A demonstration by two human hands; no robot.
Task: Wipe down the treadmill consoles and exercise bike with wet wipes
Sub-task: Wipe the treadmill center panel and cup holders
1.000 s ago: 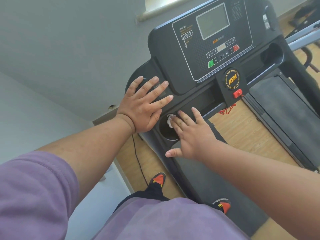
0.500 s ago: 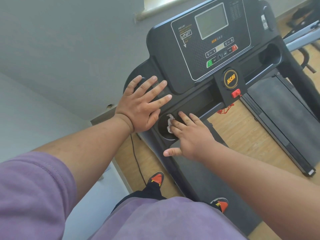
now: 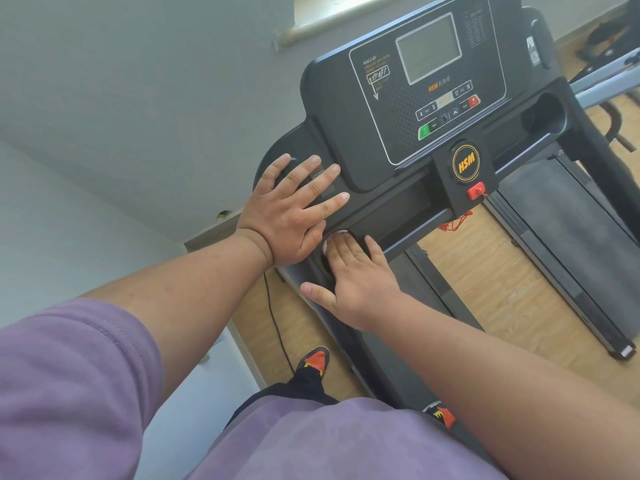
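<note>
Below the console point(image 3: 429, 98), the right hand point(image 3: 360, 275) presses a wipe point(image 3: 337, 233) flat-fingered into the cupholder while the left hand point(image 3: 294, 213) braces open; next, likely the tray.

The treadmill console point(image 3: 339, 133) looks like matt black plastic, with a dotted texture around its smooth grey screen point(image 3: 428, 47). The floor point(image 3: 491, 271) is pale wood-grain boards. The purple shirt point(image 3: 311, 441) is soft cloth, and the wall point(image 3: 138, 81) is flat matt grey.

Grey wall point(image 3: 156, 81) meets a wood-plank floor point(image 3: 485, 271); daylight falls from a window sill point(image 3: 332, 22) above; black cable point(image 3: 273, 320) trails down.
</note>
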